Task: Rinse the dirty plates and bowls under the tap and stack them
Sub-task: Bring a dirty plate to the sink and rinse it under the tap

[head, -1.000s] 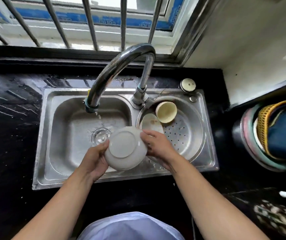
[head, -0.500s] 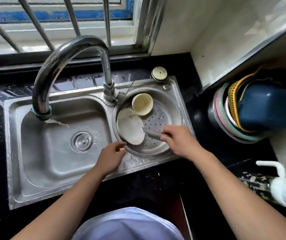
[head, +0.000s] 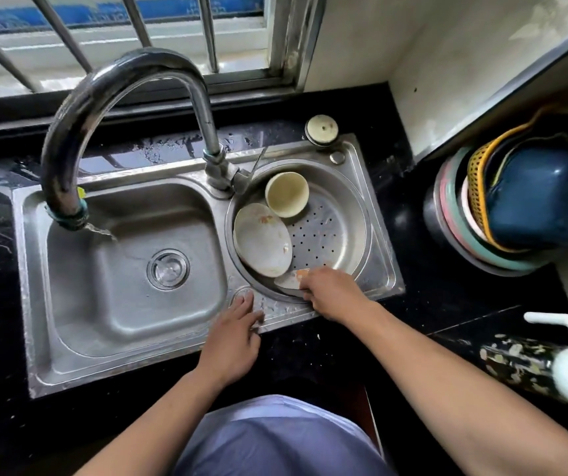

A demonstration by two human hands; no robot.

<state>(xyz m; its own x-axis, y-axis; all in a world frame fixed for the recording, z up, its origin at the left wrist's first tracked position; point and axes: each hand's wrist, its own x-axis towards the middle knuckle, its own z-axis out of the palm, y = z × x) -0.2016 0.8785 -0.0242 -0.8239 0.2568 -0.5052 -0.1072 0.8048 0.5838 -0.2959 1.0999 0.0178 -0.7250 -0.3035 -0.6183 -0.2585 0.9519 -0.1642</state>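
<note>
In the round perforated right basin (head: 344, 207) a dirty white plate (head: 262, 240) with orange smears leans against the left wall. A cream bowl (head: 287, 199) lies tilted behind it. My right hand (head: 334, 295) grips a small orange-stained dish (head: 289, 280) at the basin's near rim; my fingers hide most of the dish. My left hand (head: 236, 333) rests flat on the sink's front rim with fingers spread, holding nothing. The curved tap (head: 121, 84) ends over the left basin (head: 121, 304), where a thin trickle of water (head: 100, 231) leaves the spout.
A stack of coloured tubs and a yellow colander (head: 516, 207) stands on the black counter at the right. A pump bottle (head: 550, 365) lies near the front right. A round cap (head: 322, 129) sits behind the sink. Window bars run along the back.
Both hands held a white dish under the tap a second ago. That dish has left my hands; my right hand now grips a stained dish in the right basin, and my left dropped to the rim.
</note>
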